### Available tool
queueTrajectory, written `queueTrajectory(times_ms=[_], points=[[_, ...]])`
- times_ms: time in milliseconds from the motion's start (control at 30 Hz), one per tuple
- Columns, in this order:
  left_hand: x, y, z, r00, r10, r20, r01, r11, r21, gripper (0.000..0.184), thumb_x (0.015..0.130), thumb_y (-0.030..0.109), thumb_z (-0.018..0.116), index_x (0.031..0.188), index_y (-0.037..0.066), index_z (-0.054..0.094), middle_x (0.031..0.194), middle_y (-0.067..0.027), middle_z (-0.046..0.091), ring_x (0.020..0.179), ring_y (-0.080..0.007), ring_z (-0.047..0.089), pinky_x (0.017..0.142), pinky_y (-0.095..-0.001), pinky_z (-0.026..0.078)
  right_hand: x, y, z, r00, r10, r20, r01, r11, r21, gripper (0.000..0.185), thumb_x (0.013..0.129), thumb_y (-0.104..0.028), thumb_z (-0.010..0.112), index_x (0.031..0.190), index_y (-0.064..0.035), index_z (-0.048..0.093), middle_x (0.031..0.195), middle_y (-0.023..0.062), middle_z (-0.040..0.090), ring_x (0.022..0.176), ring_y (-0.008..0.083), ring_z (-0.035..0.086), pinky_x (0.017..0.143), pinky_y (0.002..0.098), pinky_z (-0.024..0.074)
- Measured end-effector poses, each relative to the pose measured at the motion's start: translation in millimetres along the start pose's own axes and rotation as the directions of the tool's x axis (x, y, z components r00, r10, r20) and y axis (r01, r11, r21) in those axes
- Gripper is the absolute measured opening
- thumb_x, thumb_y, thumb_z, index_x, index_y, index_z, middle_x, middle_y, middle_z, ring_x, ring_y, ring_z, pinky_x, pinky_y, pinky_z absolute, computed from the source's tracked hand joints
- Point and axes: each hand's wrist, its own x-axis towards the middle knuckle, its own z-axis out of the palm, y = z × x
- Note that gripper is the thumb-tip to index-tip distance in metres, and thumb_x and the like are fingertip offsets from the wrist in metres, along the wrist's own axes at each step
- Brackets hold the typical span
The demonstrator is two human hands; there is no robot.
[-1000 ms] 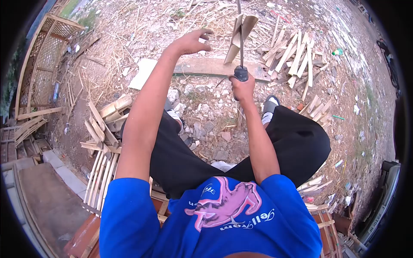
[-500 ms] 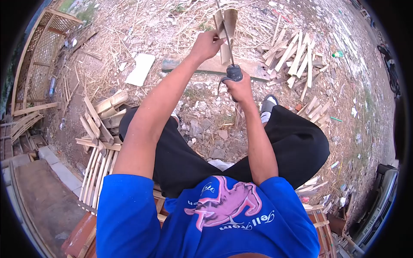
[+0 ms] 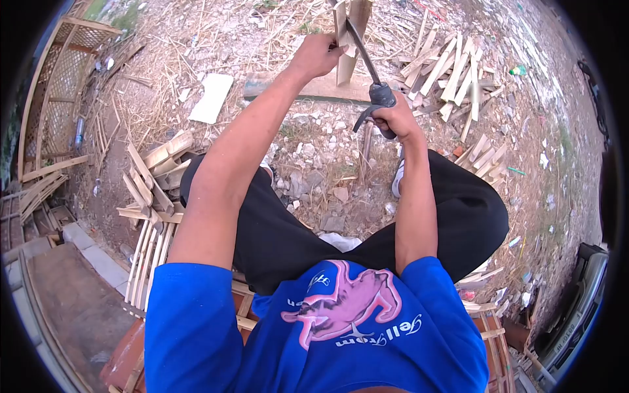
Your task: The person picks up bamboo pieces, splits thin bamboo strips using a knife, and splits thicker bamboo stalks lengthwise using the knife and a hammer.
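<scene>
My right hand (image 3: 398, 116) is wrapped round the dark, taped handle of a long blade (image 3: 365, 54). The blade slants up and left, across a pale, curved split bamboo piece (image 3: 356, 39) that stands upright at the top centre. My left hand (image 3: 319, 55) pinches the left side of the bamboo, close to the blade. Below the bamboo a wooden plank (image 3: 308, 88) lies flat on the ground. The blade's tip end is cut off by the top of the view.
Split bamboo strips (image 3: 458, 75) lie heaped at the right, with a smaller pile (image 3: 485, 159) below. More pieces (image 3: 154, 177) are stacked at the left, near a white slab (image 3: 211, 98). A lattice frame (image 3: 62, 98) stands far left. Rubble lies between my feet.
My left hand has moved from open beside the bamboo to gripping it. My right hand has swung right and the blade now tilts left. The bamboo's two halves stand further up in view.
</scene>
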Motion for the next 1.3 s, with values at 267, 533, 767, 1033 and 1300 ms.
queueTrajectory(times_ms=[267,533,767,1033,1300], points=[[2,-12,-1,0.998,0.053,0.033,-0.052,0.999,-0.014,0.043,0.088,0.040,0.069,0.090,-0.003,0.071,0.076,-0.0198,0.068,0.071,-0.0316,0.067,0.067,-0.0400,0.050,-3,-16,-16,1.000,0.009,0.011,-0.009,1.000,-0.014,0.025,0.068,0.004,0.063,0.092,0.0012,0.057,0.066,0.0038,0.057,0.048,0.0087,0.049,0.041,0.0241,0.0323],[1,-5,-5,0.994,0.047,0.101,-0.046,0.999,-0.015,0.049,0.089,0.046,0.068,0.084,-0.003,0.069,0.064,-0.0152,0.061,0.058,-0.0276,0.057,0.060,-0.0412,0.045,0,-7,-42,0.997,0.072,0.001,-0.072,0.997,-0.032,0.042,0.061,0.005,0.058,0.103,0.0003,0.055,0.066,0.0038,0.052,0.045,0.0098,0.044,0.039,0.0249,0.0305],[10,-37,15,0.988,0.157,0.003,-0.155,0.979,-0.131,0.046,0.086,0.047,0.071,0.099,0.003,0.074,0.074,-0.0130,0.070,0.063,-0.0232,0.063,0.061,-0.0368,0.047,6,-3,-38,0.996,-0.013,0.091,0.015,1.000,-0.022,0.026,0.069,0.003,0.062,0.095,0.0010,0.058,0.063,0.0022,0.055,0.046,0.0084,0.046,0.040,0.0248,0.0325],[-5,-13,-6,0.999,0.001,-0.047,0.000,1.000,0.028,0.047,0.077,0.047,0.079,0.075,0.000,0.074,0.061,-0.0143,0.066,0.056,-0.0294,0.064,0.058,-0.0377,0.050,-6,8,32,0.991,-0.056,-0.118,0.041,0.991,-0.126,0.032,0.069,-0.008,0.076,0.098,-0.0013,0.065,0.073,0.0005,0.061,0.057,0.0087,0.053,0.051,0.0262,0.0418],[-8,-22,4,0.986,0.074,-0.146,-0.084,0.995,-0.058,0.040,0.076,0.041,0.081,0.076,0.001,0.074,0.055,-0.0142,0.061,0.051,-0.0296,0.061,0.055,-0.0378,0.048,-10,19,91,0.939,-0.063,-0.338,0.049,0.998,-0.048,0.029,0.069,-0.011,0.077,0.094,-0.0021,0.065,0.080,0.0022,0.065,0.069,0.0128,0.058,0.066,0.0295,0.0475]])
